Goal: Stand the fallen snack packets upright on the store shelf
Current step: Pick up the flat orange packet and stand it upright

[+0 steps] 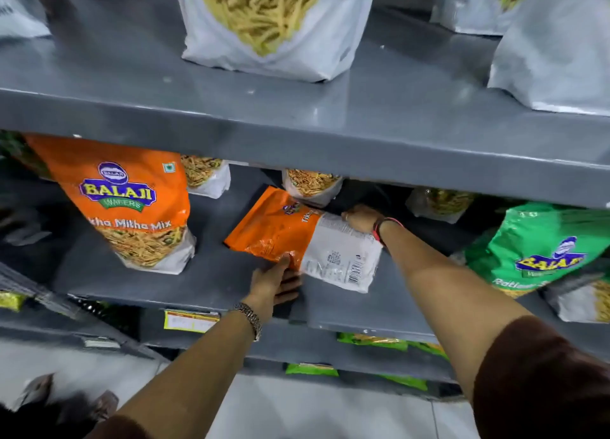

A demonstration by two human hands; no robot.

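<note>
Both hands hold one fallen orange packet (297, 240) lying tilted on the grey middle shelf (198, 283), its printed white back panel with the barcode facing up. The left hand (274, 283) forms a narrow grip at the packet's near edge: the thumb presses on top of the orange film while the fingers (290, 286) curl beneath it. The right hand (361, 219) closes over the packet's far upper corner, where the white panel begins; how tightly its fingers are closed cannot be told, since they are hidden behind the packet. A metal watch band (250, 316) sits on the left wrist, a red and black band (383, 227) on the right.

To the left of the left grip an orange Balaji packet (132, 204) stands upright on the same shelf. To the right of the right grip a green packet (541, 250) leans. Beyond the held packet, smaller clear-window packets (312, 184) stand at the back of the shelf.
</note>
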